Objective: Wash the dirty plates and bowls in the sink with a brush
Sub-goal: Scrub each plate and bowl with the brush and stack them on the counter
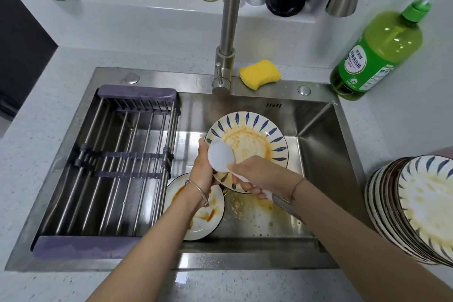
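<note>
Tilting the patterned plate (255,140) up over the sink (318,130), the left hand (202,169) curls its fingers round the plate's left rim, likely to face the sauce toward the brush (220,155). Fingers of the right hand (255,174) wrap the brush handle. Another dirty plate (203,216) lies flat near the sink's front edge; a stack (416,206) waits at the bench's right edge.
</note>
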The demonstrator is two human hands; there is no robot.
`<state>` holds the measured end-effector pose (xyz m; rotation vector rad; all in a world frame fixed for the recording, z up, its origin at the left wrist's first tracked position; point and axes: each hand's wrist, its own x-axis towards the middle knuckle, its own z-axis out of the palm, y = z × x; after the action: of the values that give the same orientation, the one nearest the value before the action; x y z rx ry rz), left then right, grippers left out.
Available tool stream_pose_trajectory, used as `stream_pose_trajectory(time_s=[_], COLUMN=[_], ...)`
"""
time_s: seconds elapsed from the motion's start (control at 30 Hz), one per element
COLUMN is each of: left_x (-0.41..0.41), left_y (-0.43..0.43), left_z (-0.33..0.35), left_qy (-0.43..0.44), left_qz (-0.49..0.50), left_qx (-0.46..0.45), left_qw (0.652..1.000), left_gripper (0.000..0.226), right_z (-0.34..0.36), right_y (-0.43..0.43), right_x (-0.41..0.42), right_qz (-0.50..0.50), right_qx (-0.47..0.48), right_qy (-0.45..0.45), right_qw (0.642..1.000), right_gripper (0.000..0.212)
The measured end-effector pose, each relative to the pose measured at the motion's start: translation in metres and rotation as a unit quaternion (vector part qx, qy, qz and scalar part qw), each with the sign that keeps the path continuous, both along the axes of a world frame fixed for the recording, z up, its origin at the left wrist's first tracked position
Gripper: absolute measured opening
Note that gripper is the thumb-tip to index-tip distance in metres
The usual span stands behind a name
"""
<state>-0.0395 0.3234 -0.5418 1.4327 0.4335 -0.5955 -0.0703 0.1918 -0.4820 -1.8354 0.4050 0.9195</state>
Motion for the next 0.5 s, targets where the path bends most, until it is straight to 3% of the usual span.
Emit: stream_pose_trajectory(time_s=[0.17,0.27,0.4,0.5], left_x=[0.004,0.002,-0.003,0.001], left_y=[0.012,0.01,0.0,0.008], left_z=[-0.007,-0.009,0.001,-0.001], left_qy=[-0.016,-0.03,-0.024,-0.047], left_qz=[0.038,0.029,0.022,0.029], left_qx=[0.019,0.026,0.025,0.032], left_qw=[0.999,0.999,0.999,0.998], left_gripper=[0.069,0.067,0.049,0.053], right_z=[0.016,0.011,-0.002,0.006], right_y=[-0.027,-0.029,-0.014,-0.031], right_x=[-0.007,-0.006,-0.012,-0.016], right_qz=[0.122,0.118,0.061,0.119], right_qx=[-0.108,-0.114,-0.062,-0.117], right_qy=[0.056,0.053,0.019,0.045], right_qw=[0.985,0.985,0.996,0.985], right_gripper=[0.038,0.039,0.038,0.038])
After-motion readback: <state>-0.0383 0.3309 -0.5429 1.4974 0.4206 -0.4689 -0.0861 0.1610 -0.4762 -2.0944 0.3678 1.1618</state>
